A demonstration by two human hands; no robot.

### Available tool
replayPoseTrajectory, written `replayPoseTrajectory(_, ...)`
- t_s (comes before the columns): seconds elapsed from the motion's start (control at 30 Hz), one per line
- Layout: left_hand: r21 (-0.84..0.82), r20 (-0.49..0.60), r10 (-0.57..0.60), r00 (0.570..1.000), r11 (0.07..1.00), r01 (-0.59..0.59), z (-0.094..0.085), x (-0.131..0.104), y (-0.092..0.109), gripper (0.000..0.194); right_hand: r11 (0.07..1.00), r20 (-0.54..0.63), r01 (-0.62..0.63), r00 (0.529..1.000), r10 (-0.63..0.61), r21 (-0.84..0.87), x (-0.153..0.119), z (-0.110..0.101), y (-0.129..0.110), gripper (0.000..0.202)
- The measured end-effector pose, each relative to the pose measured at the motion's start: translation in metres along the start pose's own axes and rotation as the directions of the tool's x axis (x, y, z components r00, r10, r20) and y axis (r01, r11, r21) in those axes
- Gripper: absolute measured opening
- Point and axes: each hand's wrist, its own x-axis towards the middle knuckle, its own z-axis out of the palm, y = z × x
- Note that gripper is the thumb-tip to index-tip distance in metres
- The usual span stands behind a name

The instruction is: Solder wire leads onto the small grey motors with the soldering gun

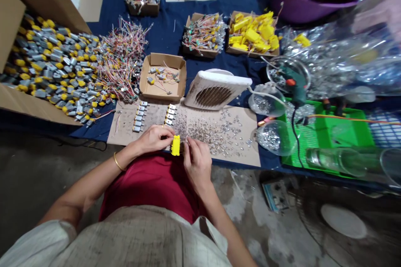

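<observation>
A small yellow plastic housing (176, 146) is held upright in front of my body, at the near edge of a cardboard sheet (125, 133). The fingers of my left hand (156, 138) are closed at its left side. My right hand (198, 157) is just to the right of it, thumb and fingers pinched together; what they hold is too small to make out. Beyond my left hand are two short rows of small motors, a left row (139, 117) and a right row (170, 114). Many tiny metal parts (216, 133) lie scattered beyond my right hand.
At left, a big carton (40, 106) spills motors beside a tangle of wired motors (120, 58). A shallow box (145, 71), a white fan (216, 89) and a box of yellow housings (253, 33) stand behind. At right are a green power tool (296, 85) and green trays (332, 129).
</observation>
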Motion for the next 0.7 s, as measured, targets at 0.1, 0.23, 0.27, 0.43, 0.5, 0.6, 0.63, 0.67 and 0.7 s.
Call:
replayPoseTrajectory(0.1,0.002,0.007,0.013,1.0,1.0,-0.013,0.0,-0.003,0.0,0.015,0.997,-0.051,0.011,0.999,-0.014,-0.077,0.014,-0.024,0.032,0.024)
replayPoseTrajectory(0.23,0.01,-0.022,0.019,1.0,1.0,-0.019,0.003,-0.007,-0.002,0.016,0.956,-0.186,-0.064,0.983,0.01,-0.287,0.064,-0.075,0.115,0.021)
replayPoseTrajectory(0.27,0.009,-0.026,0.023,0.999,1.0,-0.022,0.004,-0.007,-0.003,0.016,0.934,-0.219,-0.105,0.975,0.03,-0.341,0.08,-0.09,0.139,0.021)
replayPoseTrajectory(0.43,0.012,-0.024,0.038,0.999,0.999,-0.038,0.007,-0.005,-0.002,0.016,0.74,-0.248,-0.411,0.912,0.328,-0.533,0.163,-0.133,0.241,0.023)
replayPoseTrajectory(0.5,0.019,-0.02,0.039,0.999,0.999,-0.039,0.007,-0.004,-0.001,0.016,0.628,-0.181,-0.508,0.841,0.51,-0.59,0.186,-0.135,0.265,0.033)
replayPoseTrajectory(0.6,0.031,-0.019,0.043,0.999,0.999,-0.043,0.006,-0.004,0.0,0.016,0.593,-0.149,-0.547,0.796,0.586,-0.591,0.207,-0.134,0.286,0.049)
replayPoseTrajectory(0.63,0.033,-0.016,0.045,0.999,0.998,-0.045,0.006,-0.003,0.0,0.017,0.605,-0.152,-0.54,0.806,0.573,-0.585,0.211,-0.134,0.289,0.049)
replayPoseTrajectory(0.67,0.033,-0.011,0.047,0.999,0.998,-0.047,0.006,-0.003,0.001,0.017,0.624,-0.159,-0.521,0.826,0.541,-0.583,0.214,-0.133,0.292,0.046)
replayPoseTrajectory(0.7,0.035,-0.004,0.048,0.999,0.998,-0.047,0.005,-0.003,0.001,0.018,0.65,-0.164,-0.49,0.852,0.497,-0.58,0.216,-0.133,0.294,0.04)
